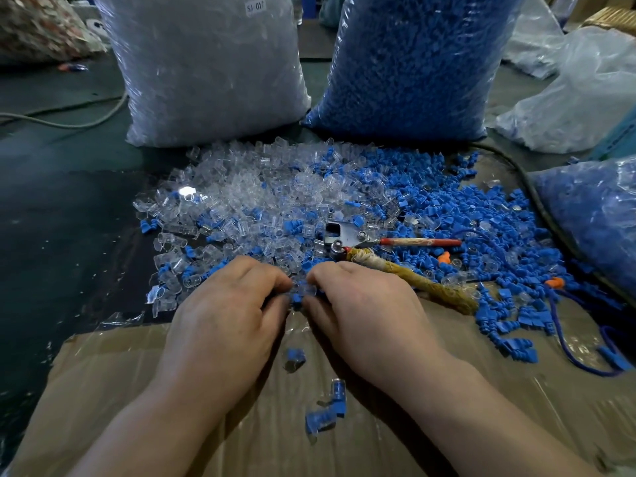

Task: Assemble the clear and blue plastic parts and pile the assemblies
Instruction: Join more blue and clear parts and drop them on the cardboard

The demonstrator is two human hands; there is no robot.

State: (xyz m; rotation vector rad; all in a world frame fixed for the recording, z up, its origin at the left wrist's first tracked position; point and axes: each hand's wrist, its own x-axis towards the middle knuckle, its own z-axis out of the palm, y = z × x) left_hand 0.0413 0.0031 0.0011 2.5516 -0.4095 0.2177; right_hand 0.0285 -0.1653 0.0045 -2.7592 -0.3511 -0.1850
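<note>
A heap of loose clear plastic parts (241, 197) covers the middle of the table, with loose blue parts (457, 208) spread to its right. My left hand (227, 311) and my right hand (361, 304) meet at the heap's near edge, fingers curled. Between their fingertips they pinch a blue part (296, 299) and a clear part (309, 290), mostly hidden by the fingers. Three finished clear-and-blue assemblies lie on the cardboard (103, 390) between my wrists: one (295, 359) close to the hands, two (335, 397) (320, 421) nearer to me.
A hand tool (347, 239) with a red handle and a wrapped yellow handle (413, 278) lies right of my hands. A big bag of clear parts (206, 63) and one of blue parts (413, 63) stand behind the heap. Another blue bag (592, 215) sits at the right.
</note>
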